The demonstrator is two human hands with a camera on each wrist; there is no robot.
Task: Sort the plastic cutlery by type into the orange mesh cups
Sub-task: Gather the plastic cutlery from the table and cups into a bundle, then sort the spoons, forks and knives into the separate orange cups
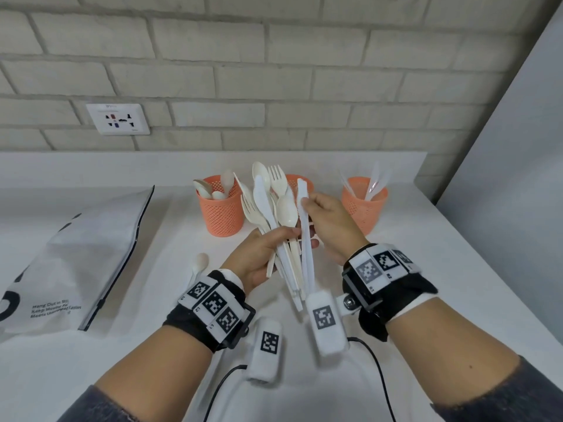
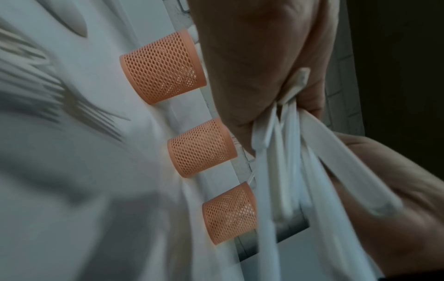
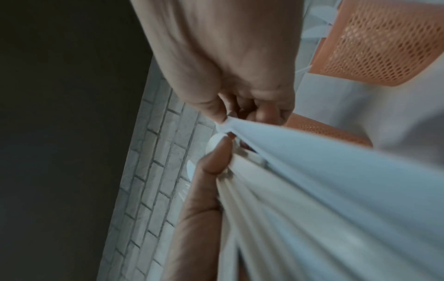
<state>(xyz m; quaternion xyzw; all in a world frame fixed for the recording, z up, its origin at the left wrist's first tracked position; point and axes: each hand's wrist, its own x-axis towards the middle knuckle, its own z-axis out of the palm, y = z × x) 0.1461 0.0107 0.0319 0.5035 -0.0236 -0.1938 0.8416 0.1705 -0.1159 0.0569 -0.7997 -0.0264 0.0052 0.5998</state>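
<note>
My left hand [image 1: 283, 236] grips a fanned bunch of white and cream plastic cutlery [image 1: 275, 205] by the handles: forks, spoons and a knife. My right hand [image 1: 307, 204] pinches one white knife [image 1: 304, 239] at the bunch's right side, its blade pointing up. Three orange mesh cups stand behind: the left cup [image 1: 221, 208] holds spoons, the middle cup [image 1: 301, 182] is mostly hidden by the bunch, the right cup [image 1: 364, 202] holds knives. The right wrist view shows fingertips [image 3: 216, 112] pinching the knife [image 3: 312, 161]. The handles [image 2: 283, 152] cross in the left wrist view.
One cream spoon [image 1: 199, 263] lies loose on the white counter [image 1: 426, 254], left of my left wrist. A white printed bag [image 1: 85, 254] covers the counter's left side. A brick wall with a socket [image 1: 118, 118] stands behind. Black cables [image 1: 374, 376] trail near the front edge.
</note>
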